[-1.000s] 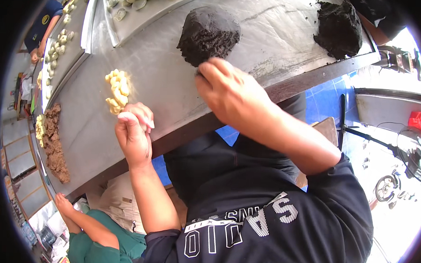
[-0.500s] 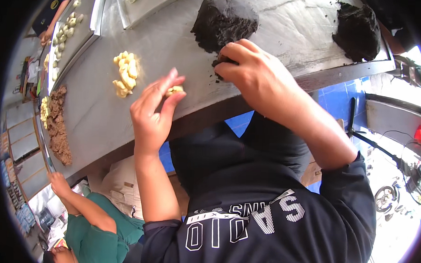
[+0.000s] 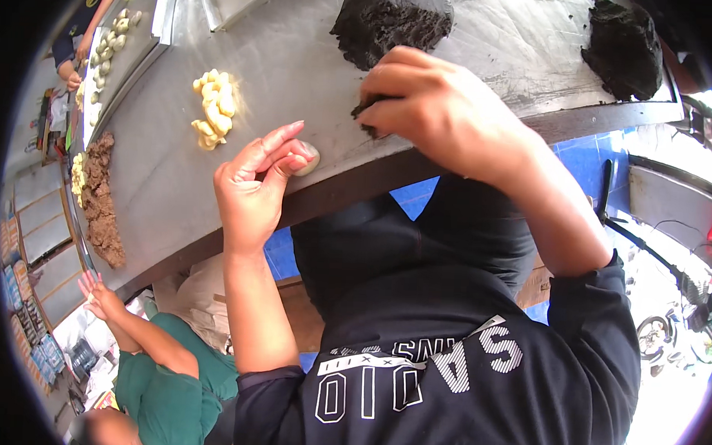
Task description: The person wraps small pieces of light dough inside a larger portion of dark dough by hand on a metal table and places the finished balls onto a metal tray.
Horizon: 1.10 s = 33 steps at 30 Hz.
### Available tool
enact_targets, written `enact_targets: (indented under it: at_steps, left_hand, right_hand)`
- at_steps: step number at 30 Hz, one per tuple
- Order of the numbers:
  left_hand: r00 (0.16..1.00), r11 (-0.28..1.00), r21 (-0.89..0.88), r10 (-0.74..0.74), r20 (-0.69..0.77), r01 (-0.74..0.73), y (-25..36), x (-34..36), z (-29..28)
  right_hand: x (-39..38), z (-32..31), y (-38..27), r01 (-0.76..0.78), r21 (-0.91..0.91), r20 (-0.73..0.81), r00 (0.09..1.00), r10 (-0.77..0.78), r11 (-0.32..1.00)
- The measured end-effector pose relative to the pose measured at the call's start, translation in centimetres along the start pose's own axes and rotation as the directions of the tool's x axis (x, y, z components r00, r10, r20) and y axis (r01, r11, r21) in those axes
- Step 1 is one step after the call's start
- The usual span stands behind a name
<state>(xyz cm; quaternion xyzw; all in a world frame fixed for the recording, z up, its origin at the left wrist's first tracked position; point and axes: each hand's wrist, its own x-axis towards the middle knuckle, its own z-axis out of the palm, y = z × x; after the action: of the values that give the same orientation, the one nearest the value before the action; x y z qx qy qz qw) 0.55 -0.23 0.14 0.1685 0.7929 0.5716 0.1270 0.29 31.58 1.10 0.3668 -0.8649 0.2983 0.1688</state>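
My left hand [image 3: 251, 183], near the front edge of the steel table [image 3: 161, 200], pinches a small rounded pale piece of dough [image 3: 308, 163]. Above and left of it lies a cluster of pale yellow pieces [image 3: 215, 112]. My right hand [image 3: 446, 116] has its fingers curled round a small dark dough lump [image 3: 364, 113] on the tabletop, just below a big black dough mound [image 3: 388, 23]. My fingers partly hide that small lump.
A second black mound [image 3: 625, 47] sits at the right end. Brown dough [image 3: 102, 202] lies left, below trays of small rounded pieces [image 3: 111, 45]. A co-worker in green [image 3: 170, 373] is at lower left; another person's arm [image 3: 80, 40] shows upper left.
My left hand has moved right from beside the yellow cluster and now pinches a rounded piece. My right hand has drawn a dark lump slightly away from the big mound.
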Motion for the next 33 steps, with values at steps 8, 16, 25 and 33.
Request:
enact_targets:
  at_steps: [8, 16, 25, 33]
  left_hand:
    - [0.935, 0.736, 0.65, 0.337, -0.107, -0.191, 0.8, 0.0, 2.8]
    - [0.944, 0.89, 0.361, 0.323, -0.072, -0.278, 0.1, -1.1, 0.5]
    - [0.997, 0.978, 0.202, -0.044, -0.068, 0.057, 3.1, 2.3, -0.7]
    - [0.976, 0.32, 0.937, 0.205, 0.077, -0.141, 2.8, 4.9, 1.3]
  right_hand:
    - [-0.8, 0.4, -1.5, -0.324, -0.139, -0.015, 0.946, 0.325, 0.936]
    - [-1.6, 0.3, -1.9, -0.231, -0.198, -0.132, 0.969, 0.208, 0.953]
    - [-0.1, 1.5, -0.7, -0.159, -0.345, -0.119, 0.985, 0.125, 0.925]
    - [-1.2, -1.3, -1.2, -0.27, -0.028, 0.064, 0.96, 0.271, 0.962]
